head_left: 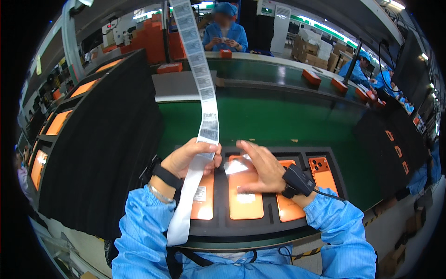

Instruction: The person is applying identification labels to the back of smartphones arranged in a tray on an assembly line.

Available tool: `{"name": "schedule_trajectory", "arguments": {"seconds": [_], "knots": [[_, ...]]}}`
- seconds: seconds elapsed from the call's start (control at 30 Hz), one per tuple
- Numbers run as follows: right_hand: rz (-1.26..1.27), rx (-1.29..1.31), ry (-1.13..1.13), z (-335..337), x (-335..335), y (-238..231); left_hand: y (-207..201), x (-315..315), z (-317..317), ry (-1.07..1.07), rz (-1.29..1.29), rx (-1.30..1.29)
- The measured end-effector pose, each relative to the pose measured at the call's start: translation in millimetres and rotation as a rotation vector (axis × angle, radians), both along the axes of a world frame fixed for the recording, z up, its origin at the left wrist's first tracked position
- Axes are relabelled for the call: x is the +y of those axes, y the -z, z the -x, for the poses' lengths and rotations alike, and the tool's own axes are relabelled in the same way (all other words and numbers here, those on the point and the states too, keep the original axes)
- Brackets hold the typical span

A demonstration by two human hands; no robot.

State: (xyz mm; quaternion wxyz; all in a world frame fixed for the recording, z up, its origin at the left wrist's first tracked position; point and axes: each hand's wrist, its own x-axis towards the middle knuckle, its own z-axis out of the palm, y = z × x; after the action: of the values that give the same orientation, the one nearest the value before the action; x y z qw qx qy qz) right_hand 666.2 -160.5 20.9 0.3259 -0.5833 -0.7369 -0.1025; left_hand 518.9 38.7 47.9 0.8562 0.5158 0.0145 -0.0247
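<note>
Label strip (200,93) hangs down over the black tray's (260,227) left end, and I see my left hand (190,158) pinching it. My right hand (260,167), fingers spread, lies flat on the middle orange phone (245,200). Beyond the tray's far edge runs the green conveyor (278,116), carrying orange boxes (311,76).

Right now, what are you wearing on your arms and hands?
Bright blue sleeves with gathered cuffs. The left hand is bare, with a black band and a thin silver bracelet at its wrist. The right hand is bare too, with a black wrist device trailing a black cable.
</note>
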Motion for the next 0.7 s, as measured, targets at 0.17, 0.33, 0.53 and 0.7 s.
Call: {"name": "schedule_trajectory", "arguments": {"seconds": [0.17, 0.33, 0.53, 0.7], "knots": [[-0.158, 0.173, 0.005, 22, -24, -30, -9, -36, 28, -0.029, -0.108, -0.001], [-0.25, 0.129, 0.059, 61, -22, -52, -25, -75, 49, -0.036, -0.176, 0.016], [-0.248, 0.237, 0.002, 68, -25, -44, -24, -99, 61, -0.135, -0.145, -0.055], [-0.258, 0.155, -0.027, 68, -27, -39, -23, -118, 58, -0.267, 0.068, -0.111]]}}
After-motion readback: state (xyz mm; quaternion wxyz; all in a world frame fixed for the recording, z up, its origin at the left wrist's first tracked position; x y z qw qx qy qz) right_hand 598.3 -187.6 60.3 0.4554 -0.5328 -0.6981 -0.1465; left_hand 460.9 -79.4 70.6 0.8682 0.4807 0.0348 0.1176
